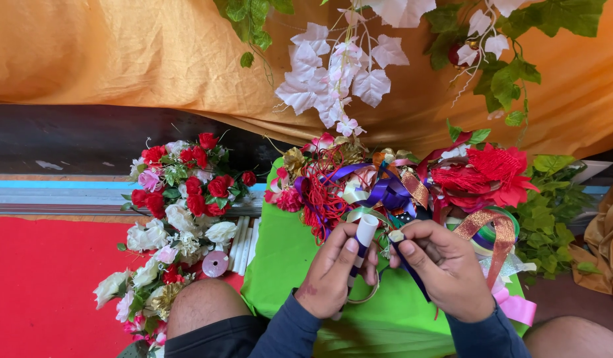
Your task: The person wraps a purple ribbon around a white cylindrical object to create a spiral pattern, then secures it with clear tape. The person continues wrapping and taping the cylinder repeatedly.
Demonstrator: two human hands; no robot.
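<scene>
My left hand [331,274] grips a white stick-like tube [365,233] partly wrapped in dark blue ribbon, with a thin ring [367,296] hanging below the fingers. My right hand [444,266] pinches a small pale piece [396,235] at the end of a dark blue ribbon [412,275], close to the tube's top. Both hands hover over a bright green cloth [283,255] on my lap. Just beyond them lies a heap of ribbons [379,189] in purple, gold, red and green.
A bunch of red, white and pink artificial flowers [180,205] lies at the left on a red mat [48,278], with a small pink spool [216,263] beside it. A big red fabric flower [485,176] and green leaves [552,205] sit at the right. Orange drape [121,53] hangs behind.
</scene>
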